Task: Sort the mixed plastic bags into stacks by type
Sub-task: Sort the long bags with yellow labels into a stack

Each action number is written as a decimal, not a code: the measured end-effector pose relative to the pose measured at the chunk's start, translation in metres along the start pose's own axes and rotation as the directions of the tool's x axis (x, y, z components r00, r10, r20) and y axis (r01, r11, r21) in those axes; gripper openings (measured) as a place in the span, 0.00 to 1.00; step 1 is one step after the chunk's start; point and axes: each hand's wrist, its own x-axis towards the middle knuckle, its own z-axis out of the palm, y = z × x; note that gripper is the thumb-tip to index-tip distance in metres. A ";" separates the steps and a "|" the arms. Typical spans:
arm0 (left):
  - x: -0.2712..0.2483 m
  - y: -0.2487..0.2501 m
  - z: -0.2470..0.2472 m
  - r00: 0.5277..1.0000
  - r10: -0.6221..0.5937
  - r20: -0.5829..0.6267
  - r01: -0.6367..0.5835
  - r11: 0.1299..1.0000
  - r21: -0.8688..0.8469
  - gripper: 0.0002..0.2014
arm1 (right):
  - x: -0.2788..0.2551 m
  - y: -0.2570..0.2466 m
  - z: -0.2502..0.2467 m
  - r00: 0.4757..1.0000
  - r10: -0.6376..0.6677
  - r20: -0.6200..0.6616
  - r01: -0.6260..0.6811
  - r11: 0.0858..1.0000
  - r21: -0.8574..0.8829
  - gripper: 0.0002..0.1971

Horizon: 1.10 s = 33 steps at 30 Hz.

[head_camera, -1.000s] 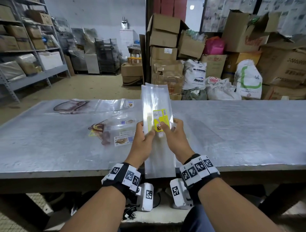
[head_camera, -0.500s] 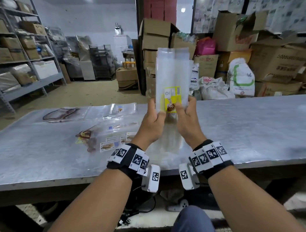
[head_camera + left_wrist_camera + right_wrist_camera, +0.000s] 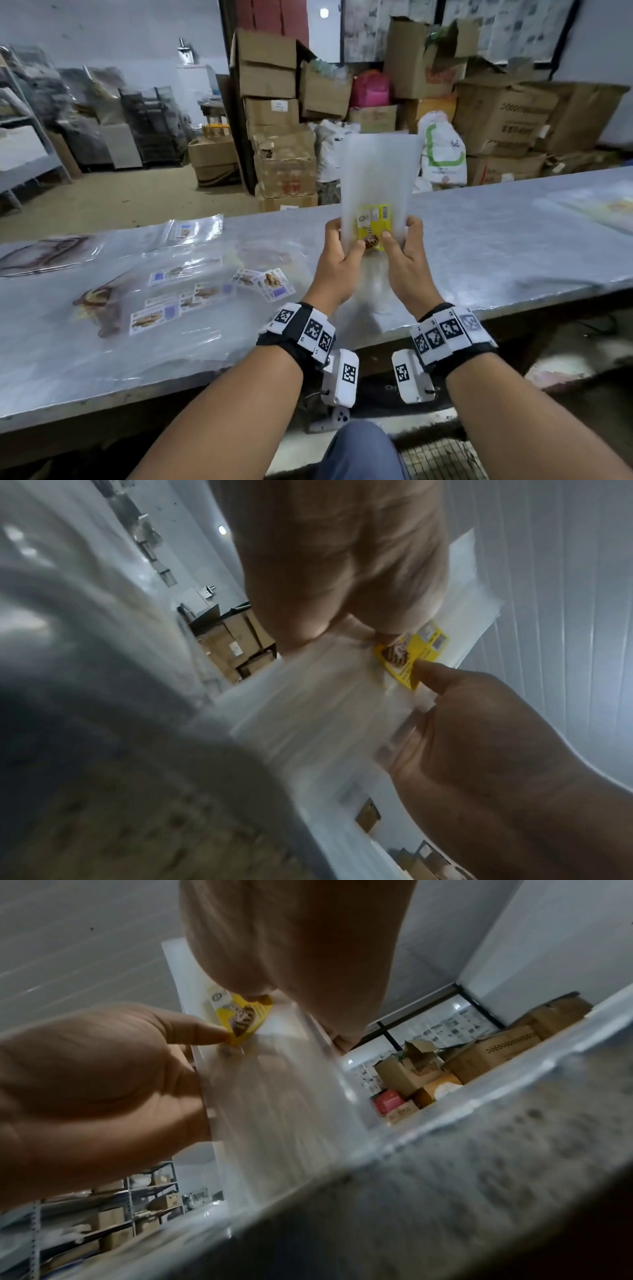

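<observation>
Metal sheeting, dull grey and scuffed, covers the long worktable [image 3: 496, 246] that runs across the head view. Behind it a storeroom is crowded with stacked brown cardboard boxes [image 3: 270, 85], white printed sacks [image 3: 442, 150], a pink bag [image 3: 371, 89] and, at far left, grey metal shelving [image 3: 30, 144].

On the table's left part lie the loose clear plastic bags with printed food labels [image 3: 171, 301], overlapping in a spread, with flatter clear bags with a dark printed design [image 3: 44, 253] further back.

Above the table's near edge both hands hold up a tall, narrow clear plastic bag with a yellow label [image 3: 375, 192], roughly upright. The left hand [image 3: 337, 263] pinches its lower left edge, thumb in front, and the right hand [image 3: 404, 267] pinches its lower right edge, with the thumb tip beside the label. Black wristbands with white coded tags [image 3: 301, 330] circle both wrists.

The left wrist view shows what the head view hides: the bag's blurred lower length trailing down toward the table, and the right thumb [image 3: 435, 669] touching the yellow label's corner. The right wrist view shows the left thumb [image 3: 195, 1033] pressing the label's opposite edge, plus a ribbed pale ceiling; fingers behind the bag stay hidden in both.
</observation>
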 end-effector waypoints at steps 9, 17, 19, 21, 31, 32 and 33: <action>-0.004 -0.017 0.008 0.999 -0.015 -0.043 0.015 1.000 0.004 0.07 | -0.008 0.023 0.006 0.999 0.047 -0.023 -0.047 0.999 -0.005 0.11; 0.001 -0.016 0.003 0.999 -0.024 -0.043 0.021 0.998 -0.053 0.11 | -0.002 0.027 0.004 0.999 0.050 -0.021 -0.050 0.999 -0.001 0.20; 0.000 -0.021 0.003 0.999 -0.037 -0.034 0.036 0.999 -0.036 0.11 | -0.005 0.030 0.003 0.997 0.070 -0.015 -0.071 0.997 -0.014 0.22; -0.002 -0.025 0.004 0.998 -0.052 -0.023 0.051 0.998 -0.022 0.11 | -0.007 0.031 0.003 0.997 0.083 -0.005 -0.083 0.996 -0.015 0.22; 0.000 -0.028 0.001 0.999 -0.034 0.011 0.033 0.997 0.072 0.10 | -0.009 0.033 0.004 0.998 0.060 -0.015 -0.060 0.998 -0.010 0.04; 0.001 -0.026 -0.002 1.000 -0.002 0.020 0.001 0.996 0.088 0.08 | -0.008 0.032 0.004 0.998 0.060 -0.019 -0.060 0.998 0.004 0.05; 0.004 -0.022 -0.005 0.999 0.028 0.029 -0.032 0.993 0.113 0.07 | -0.007 0.028 0.003 0.998 0.062 -0.020 -0.062 0.998 0.024 0.06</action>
